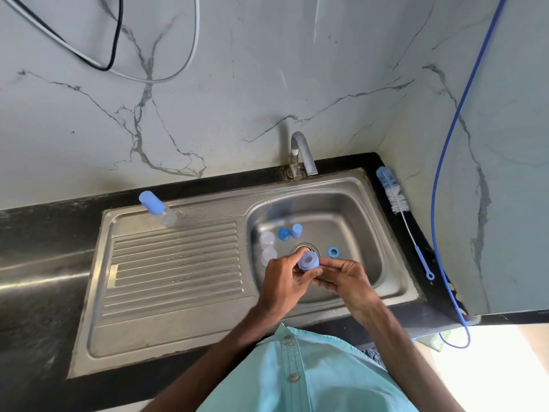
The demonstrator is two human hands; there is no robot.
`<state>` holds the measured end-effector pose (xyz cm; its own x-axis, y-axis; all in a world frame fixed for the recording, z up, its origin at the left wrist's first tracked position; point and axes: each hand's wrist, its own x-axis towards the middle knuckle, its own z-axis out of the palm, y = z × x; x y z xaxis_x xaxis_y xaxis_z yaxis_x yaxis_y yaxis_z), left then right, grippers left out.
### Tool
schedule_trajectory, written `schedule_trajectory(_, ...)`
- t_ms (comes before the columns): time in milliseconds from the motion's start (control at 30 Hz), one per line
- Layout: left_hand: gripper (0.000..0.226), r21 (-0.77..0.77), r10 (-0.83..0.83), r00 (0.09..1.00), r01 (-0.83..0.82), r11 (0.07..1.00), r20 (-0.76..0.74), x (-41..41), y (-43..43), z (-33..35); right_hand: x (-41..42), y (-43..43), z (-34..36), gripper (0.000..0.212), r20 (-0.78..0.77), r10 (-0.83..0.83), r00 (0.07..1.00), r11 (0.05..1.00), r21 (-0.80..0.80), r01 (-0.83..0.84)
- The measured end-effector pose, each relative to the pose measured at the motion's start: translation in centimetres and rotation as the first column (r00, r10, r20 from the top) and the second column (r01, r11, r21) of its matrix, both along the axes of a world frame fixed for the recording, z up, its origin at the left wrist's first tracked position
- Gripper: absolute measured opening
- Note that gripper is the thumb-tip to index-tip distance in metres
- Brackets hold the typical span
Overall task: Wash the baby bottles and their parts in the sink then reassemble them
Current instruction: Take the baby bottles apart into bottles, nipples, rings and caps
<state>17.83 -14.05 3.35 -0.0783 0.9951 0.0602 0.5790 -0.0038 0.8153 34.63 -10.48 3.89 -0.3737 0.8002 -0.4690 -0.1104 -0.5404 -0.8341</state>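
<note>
Over the sink basin (361, 221), my left hand (282, 281) and my right hand (341, 278) both grip a blue bottle collar with a teat in it (309, 261); whatever is beneath it is hidden by my fingers. On the basin floor lie two clear bottle parts (267, 246), a blue cap (283, 233), a second blue cap (296, 230) and a blue ring (333, 251). One assembled bottle with a blue cap (157, 208) stands on the back of the drainboard.
The tap (300, 153) rises behind the basin, with no water seen. A bottle brush (395, 197) lies on the black counter to the right. A blue hose (445, 173) hangs along the right wall. The ribbed drainboard (175, 263) stretches left.
</note>
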Motion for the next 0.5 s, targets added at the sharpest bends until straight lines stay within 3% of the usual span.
schedule_trajectory(100, 0.047, 0.04, -0.008, 0.988, 0.014, 0.999, -0.154, 0.1, 0.4, -0.1, 0.0, 0.3, -0.1, 0.032, -0.126, -0.009, 0.992, 0.994, -0.106, -0.005)
schedule_trajectory(233, 0.052, 0.04, -0.082, 0.963, 0.096, 0.995, -0.258, 0.3, 1.6, 0.1, -0.3, 1.2, 0.0, 0.037, -0.178, -0.155, 0.972, 0.967, -0.227, 0.113)
schedule_trajectory(300, 0.05, 0.024, -0.104, 0.954, 0.115, 0.993, -0.28, 0.5, 2.5, 0.4, -0.3, 1.5, 0.1, 0.043, -0.088, -0.139, 0.986, 0.989, -0.056, 0.135)
schedule_trajectory(367, 0.043, 0.004, -0.123, 0.956, 0.128, 0.992, -0.266, 0.8, 3.2, 1.1, -0.4, 1.6, 0.2, 0.042, 0.163, -0.037, 0.986, 0.969, 0.248, -0.004)
schedule_trajectory(433, 0.034, 0.005, -0.136, 0.952, 0.142, 0.99, -0.273, 1.2, 3.8, 1.9, -0.3, 1.7, 0.3, 0.031, 0.422, -0.052, 0.905, 0.897, 0.417, -0.143)
schedule_trajectory(500, 0.029, -0.004, -0.149, 0.934, 0.156, 0.988, -0.325, 1.3, 4.4, 2.0, -0.2, 2.2, 0.5, 0.025, 0.526, -0.143, 0.839, 0.83, 0.526, -0.188)
